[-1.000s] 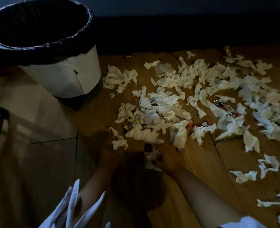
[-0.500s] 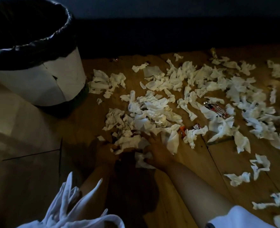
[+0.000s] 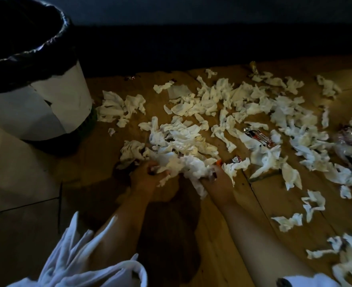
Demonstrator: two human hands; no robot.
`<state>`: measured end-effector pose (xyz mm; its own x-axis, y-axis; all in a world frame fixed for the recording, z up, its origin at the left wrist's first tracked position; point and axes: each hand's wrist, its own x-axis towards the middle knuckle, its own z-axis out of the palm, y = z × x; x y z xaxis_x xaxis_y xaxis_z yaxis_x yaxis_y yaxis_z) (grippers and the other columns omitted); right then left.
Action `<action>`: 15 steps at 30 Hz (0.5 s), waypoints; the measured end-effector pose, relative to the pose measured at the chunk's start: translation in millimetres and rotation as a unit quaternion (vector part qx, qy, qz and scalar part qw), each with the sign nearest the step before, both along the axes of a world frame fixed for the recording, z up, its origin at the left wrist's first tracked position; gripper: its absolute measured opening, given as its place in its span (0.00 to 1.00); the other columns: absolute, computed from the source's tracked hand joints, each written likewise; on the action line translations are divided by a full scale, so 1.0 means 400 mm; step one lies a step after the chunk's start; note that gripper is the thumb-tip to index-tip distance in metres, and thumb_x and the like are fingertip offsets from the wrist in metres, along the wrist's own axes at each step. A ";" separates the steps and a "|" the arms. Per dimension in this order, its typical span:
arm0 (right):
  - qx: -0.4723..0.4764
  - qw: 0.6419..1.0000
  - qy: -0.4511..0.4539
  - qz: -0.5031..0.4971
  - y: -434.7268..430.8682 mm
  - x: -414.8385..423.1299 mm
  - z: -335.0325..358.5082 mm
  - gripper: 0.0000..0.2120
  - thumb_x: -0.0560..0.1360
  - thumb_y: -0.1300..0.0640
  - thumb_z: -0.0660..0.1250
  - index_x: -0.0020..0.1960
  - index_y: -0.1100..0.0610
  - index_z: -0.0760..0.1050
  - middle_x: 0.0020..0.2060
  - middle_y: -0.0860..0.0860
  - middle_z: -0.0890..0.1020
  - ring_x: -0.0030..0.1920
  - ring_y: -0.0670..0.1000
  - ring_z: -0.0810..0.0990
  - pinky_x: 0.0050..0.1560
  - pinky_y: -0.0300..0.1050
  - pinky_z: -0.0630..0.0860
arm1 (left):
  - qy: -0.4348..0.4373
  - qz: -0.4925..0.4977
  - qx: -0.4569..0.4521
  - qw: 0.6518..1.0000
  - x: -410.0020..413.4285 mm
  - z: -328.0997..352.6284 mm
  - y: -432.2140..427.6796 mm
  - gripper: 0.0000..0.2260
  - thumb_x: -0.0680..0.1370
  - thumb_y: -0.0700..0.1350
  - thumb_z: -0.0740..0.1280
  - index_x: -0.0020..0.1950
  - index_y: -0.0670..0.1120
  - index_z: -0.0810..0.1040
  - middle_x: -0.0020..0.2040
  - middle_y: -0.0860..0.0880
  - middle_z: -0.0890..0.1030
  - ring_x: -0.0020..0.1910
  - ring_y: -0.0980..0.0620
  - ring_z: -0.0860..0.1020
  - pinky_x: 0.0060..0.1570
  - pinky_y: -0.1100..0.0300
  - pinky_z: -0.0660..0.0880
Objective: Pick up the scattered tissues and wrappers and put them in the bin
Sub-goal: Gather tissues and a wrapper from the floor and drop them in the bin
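Note:
Crumpled white tissues (image 3: 243, 104) lie scattered over the wooden floor (image 3: 260, 204) from the middle to the right edge. A red and silver wrapper (image 3: 259, 136) rests among them, and a small orange and red scrap (image 3: 236, 159) sits near my right hand. My left hand (image 3: 145, 178) and my right hand (image 3: 218, 181) are closed on the two sides of a bunch of tissues (image 3: 188, 164) at the near edge of the pile. The white bin (image 3: 53, 108) with a black liner stands at the upper left.
A dark wall base (image 3: 212, 44) runs along the far edge of the floor. Pale tiles (image 3: 15, 183) lie left of the wood, beside the bin. A clear plastic wrapper (image 3: 351, 139) lies at the far right. My white sleeves show at the bottom.
Both hands have reached forward into the near edge of the pile and closed on a bunch of tissues. The view has shifted right and closer, so the bin sits further left.

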<state>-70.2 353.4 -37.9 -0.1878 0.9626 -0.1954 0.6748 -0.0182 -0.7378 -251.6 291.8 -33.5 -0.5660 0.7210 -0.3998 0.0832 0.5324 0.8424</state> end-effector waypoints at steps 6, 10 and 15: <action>-0.070 0.991 -0.085 0.075 0.011 0.038 -0.062 0.20 0.68 0.63 0.71 0.59 0.64 0.73 0.48 0.57 0.80 0.46 0.49 0.77 0.40 0.35 0.69 | 0.027 -0.020 -0.034 0.999 -0.009 -0.036 0.024 0.15 0.69 0.47 0.75 0.51 0.46 0.74 0.57 0.42 0.78 0.60 0.42 0.74 0.54 0.56 0.71; -0.021 0.979 -0.146 0.141 -0.006 0.050 -0.071 0.06 0.69 0.63 0.69 0.44 0.65 0.79 0.45 0.59 0.81 0.40 0.49 0.76 0.31 0.33 0.61 | 0.126 -0.007 -0.068 0.990 -0.053 -0.033 0.042 0.38 0.68 0.54 0.74 0.73 0.45 0.60 0.74 0.42 0.61 0.73 0.42 0.59 0.70 0.49 0.59; -0.015 0.973 -0.171 0.153 -0.017 0.058 -0.077 0.09 0.70 0.63 0.66 0.48 0.64 0.80 0.51 0.57 0.81 0.51 0.54 0.79 0.45 0.41 0.69 | 0.132 -0.022 -0.078 0.988 -0.077 -0.049 0.078 0.50 0.62 0.66 0.72 0.75 0.49 0.54 0.76 0.43 0.55 0.75 0.41 0.55 0.73 0.44 0.55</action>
<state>-46.9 346.5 -68.9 -0.3844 0.8643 -0.3245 0.8580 0.2047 -0.4712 -282.3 322.9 -53.1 -0.6342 0.6888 -0.3511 0.3147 0.6448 0.6966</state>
